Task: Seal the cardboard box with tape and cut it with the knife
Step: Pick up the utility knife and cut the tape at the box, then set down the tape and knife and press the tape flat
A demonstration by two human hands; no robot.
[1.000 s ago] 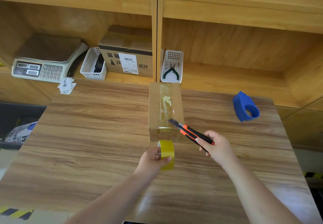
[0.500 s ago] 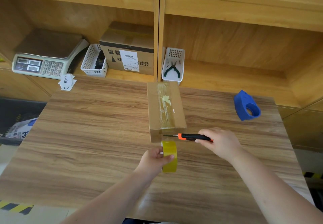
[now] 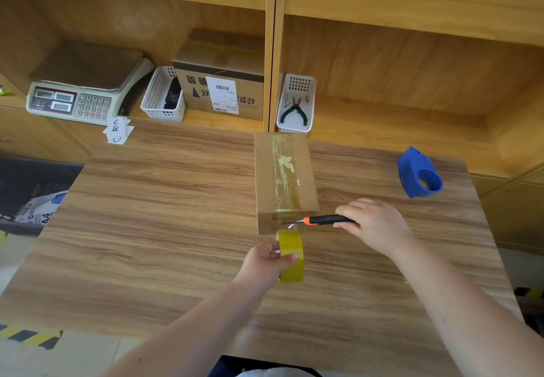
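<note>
Cardboard box (image 3: 285, 176) sitting lengthwise on the wooden table (image 3: 162, 214), just beyond both hands, near end facing the body. Knife (image 3: 319, 220) swung down from an angled hover over the box top a second ago to lying flat across the box's near face now, blade tip poking left onto the tape strip where it folds over the edge. Right hand (image 3: 372, 226) wrapped tight round the black-and-orange handle, just right of the box corner. Left hand (image 3: 266, 261) pinching the yellow tape roll (image 3: 290, 256) closed-fingered, right below the blade, roll standing on edge and pulled toward the body. Looks like the cut is about to happen, or just starting; can't tell if the strip is severed yet. Box itself: plain brown, flaps shut, glossy tape running down the middle of the top, a bit wrinkled with a pale torn patch partway along.
</note>
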